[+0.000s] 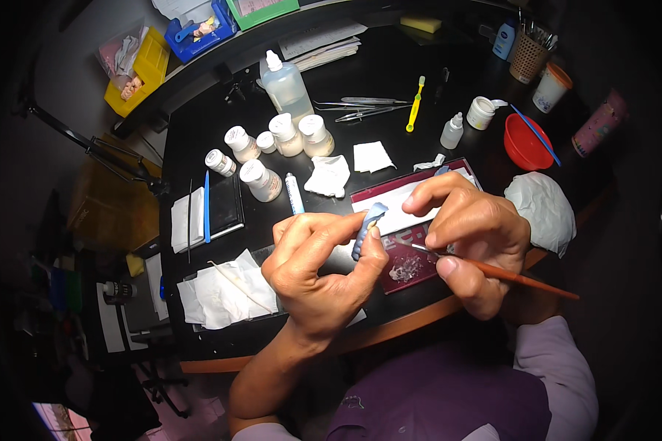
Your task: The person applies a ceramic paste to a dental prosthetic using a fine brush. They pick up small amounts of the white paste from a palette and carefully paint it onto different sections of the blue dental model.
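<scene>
Between thumb and fingertips, my left hand (312,268) pinches a small blue-grey dental mould (362,239) with tooth-shaped bumps along one side. A small pale yellowish patch shows on it beside the thumb. My right hand (482,228) grips a slim brush (518,277) with an orange-brown handle, its metal end pointing at the mould but apart from it; its very tip is hard to make out. Beneath both hands lies a dark red tray (360,197) with a white sheet (391,213) and clear crumbly scraps (404,269) on it.
White-capped jars (260,181) and a clear bottle (287,88) stand at the back left. Tweezers (368,110) and a yellow toothbrush (415,110) lie behind. On the right are a red bowl (526,143) and a white plastic bag (541,213). Tissues (228,294) sit front left.
</scene>
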Motion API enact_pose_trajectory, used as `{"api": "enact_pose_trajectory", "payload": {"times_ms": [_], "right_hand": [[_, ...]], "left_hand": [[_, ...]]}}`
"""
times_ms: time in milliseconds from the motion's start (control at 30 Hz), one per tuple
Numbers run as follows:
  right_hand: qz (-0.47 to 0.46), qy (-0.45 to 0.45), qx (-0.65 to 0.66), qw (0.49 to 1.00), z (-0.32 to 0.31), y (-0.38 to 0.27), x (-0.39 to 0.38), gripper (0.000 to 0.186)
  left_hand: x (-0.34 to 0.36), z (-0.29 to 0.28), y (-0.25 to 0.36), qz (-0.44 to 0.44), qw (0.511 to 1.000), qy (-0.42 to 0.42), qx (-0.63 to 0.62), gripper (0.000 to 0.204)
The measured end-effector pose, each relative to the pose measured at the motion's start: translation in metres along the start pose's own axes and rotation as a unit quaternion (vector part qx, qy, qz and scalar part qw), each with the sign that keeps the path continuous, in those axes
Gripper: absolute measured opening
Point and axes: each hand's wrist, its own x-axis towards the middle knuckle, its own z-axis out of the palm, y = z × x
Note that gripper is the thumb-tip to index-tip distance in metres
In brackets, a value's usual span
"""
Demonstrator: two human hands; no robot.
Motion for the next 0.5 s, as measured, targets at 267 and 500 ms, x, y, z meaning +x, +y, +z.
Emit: {"api": "enact_pose_trajectory", "payload": {"times_ms": [267,500], "right_hand": [[-0.008,0.037,-0.004,0.999,0.011,0.010,-0.003,0.016],[-0.004,0.044,0.009,0.999,0.013,0.012,-0.004,0.016]], "left_hand": [[0.001,0.002,0.003,0.033,0.999,0.009,0.036,0.018],[0.002,0.003,0.002,0.006,1.000,-0.012,0.010,0.014]]}}
